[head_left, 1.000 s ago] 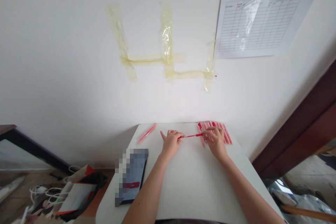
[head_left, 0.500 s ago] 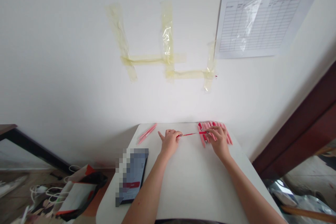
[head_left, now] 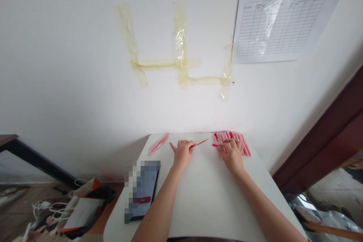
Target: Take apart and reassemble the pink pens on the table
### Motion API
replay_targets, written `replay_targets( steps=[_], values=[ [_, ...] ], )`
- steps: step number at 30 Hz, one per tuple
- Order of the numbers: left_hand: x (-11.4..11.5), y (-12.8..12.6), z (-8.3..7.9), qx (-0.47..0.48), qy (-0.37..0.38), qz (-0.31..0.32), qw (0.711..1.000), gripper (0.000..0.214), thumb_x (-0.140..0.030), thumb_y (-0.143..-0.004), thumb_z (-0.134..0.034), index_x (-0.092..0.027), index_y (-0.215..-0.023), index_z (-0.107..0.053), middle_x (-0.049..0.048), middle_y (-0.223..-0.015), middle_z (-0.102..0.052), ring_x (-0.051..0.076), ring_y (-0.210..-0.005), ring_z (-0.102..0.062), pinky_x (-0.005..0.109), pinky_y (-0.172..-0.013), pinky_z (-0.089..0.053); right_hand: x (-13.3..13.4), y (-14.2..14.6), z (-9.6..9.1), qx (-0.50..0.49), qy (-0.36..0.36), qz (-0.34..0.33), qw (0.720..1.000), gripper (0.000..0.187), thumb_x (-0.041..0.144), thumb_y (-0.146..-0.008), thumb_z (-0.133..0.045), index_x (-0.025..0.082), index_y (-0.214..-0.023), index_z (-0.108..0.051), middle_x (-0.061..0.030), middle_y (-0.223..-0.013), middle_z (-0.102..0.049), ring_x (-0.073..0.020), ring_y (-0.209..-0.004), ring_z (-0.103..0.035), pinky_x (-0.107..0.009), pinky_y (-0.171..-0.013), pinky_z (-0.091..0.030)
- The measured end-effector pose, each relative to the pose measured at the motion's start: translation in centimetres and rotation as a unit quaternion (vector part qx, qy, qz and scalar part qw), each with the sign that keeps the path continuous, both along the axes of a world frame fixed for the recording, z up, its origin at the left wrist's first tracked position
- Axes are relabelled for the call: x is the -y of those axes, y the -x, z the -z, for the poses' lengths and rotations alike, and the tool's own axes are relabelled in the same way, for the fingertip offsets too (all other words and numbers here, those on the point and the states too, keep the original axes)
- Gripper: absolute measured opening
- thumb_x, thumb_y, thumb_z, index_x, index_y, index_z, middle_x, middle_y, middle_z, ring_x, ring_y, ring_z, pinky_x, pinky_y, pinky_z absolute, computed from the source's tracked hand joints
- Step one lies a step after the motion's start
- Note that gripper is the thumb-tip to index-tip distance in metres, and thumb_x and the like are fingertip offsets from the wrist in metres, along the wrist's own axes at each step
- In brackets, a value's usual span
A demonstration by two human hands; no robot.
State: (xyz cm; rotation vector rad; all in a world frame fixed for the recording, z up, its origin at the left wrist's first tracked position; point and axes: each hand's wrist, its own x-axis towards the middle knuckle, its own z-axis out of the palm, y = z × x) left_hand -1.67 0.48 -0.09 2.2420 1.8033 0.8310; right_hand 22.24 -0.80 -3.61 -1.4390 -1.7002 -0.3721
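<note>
Bright, even indoor light washes the white wall (head_left: 85, 83), palest at the centre, with a soft glare on the plastic sleeve (head_left: 269, 19) at 1 o'clock and on the crumpled foil (head_left: 320, 211) at 4 o'clock, while a faint grey shadow falls on the wall at 8 o'clock beside the white table (head_left: 204, 204). Wide-angle distortion stretches the table toward 6 o'clock and slants the dark red door frame (head_left: 320, 140) at 3 o'clock. Focus is fairly crisp throughout, even on the small red pens (head_left: 234, 141), though a blocky pixelated patch (head_left: 141, 191) obscures 7 o'clock.
</note>
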Motion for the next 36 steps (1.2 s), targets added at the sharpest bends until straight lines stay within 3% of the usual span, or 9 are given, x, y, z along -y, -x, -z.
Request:
replay_targets(
  steps=[8,13,30,36],
  values=[
    [0.1,-0.1,-0.4,-0.024,0.019,-0.009,0.999,0.02,-0.026,-0.087,-0.061,-0.036,-0.103,-0.068,0.0,-0.105,-0.068,0.025,-0.114,-0.05,0.077,-0.106,0.003,0.8,1.8,-0.3,0.085,0.089,0.055,0.991,0.015,0.037,-0.083,-0.064,0.022,-0.082,-0.066,-0.007,-0.108,-0.06,-0.0296,-0.113,-0.043,-0.056,-0.108,-0.021],
    [0.0,-0.1,-0.2,-0.026,0.023,-0.006,0.999,0.021,-0.026,-0.086,-0.063,-0.036,-0.103,-0.068,-0.0002,-0.105,-0.069,0.024,-0.115,-0.05,0.077,-0.107,0.005,0.9,2.3,-0.6,0.107,0.108,0.056,0.987,0.015,0.037,-0.083,-0.063,0.022,-0.082,-0.065,-0.0084,-0.111,-0.061,-0.0304,-0.112,-0.045,-0.055,-0.107,-0.021],
    [-0.4,0.2,0.5,-0.004,0.0,-0.002,1.0,0.015,-0.024,-0.085,-0.062,-0.035,-0.092,-0.071,-0.0015,-0.099,-0.07,0.025,-0.113,-0.05,0.079,-0.104,0.008,0.8,2.1,-0.3,0.097,0.097,0.048,0.989,0.024,0.047,-0.085,-0.061,0.024,-0.082,-0.067,-0.0085,-0.11,-0.061,-0.0297,-0.112,-0.046,-0.056,-0.111,-0.018],
    [-0.4,0.3,0.3,-0.007,0.0,-0.005,1.0,0.015,-0.025,-0.086,-0.062,-0.034,-0.093,-0.071,-0.0008,-0.1,-0.07,0.025,-0.112,-0.05,0.079,-0.104,0.007,0.8,1.9,-0.6,0.089,0.087,0.058,0.991,0.017,0.035,-0.089,-0.057,0.023,-0.083,-0.068,-0.007,-0.107,-0.062,-0.0266,-0.111,-0.047,-0.053,-0.11,-0.02]
  ],
)
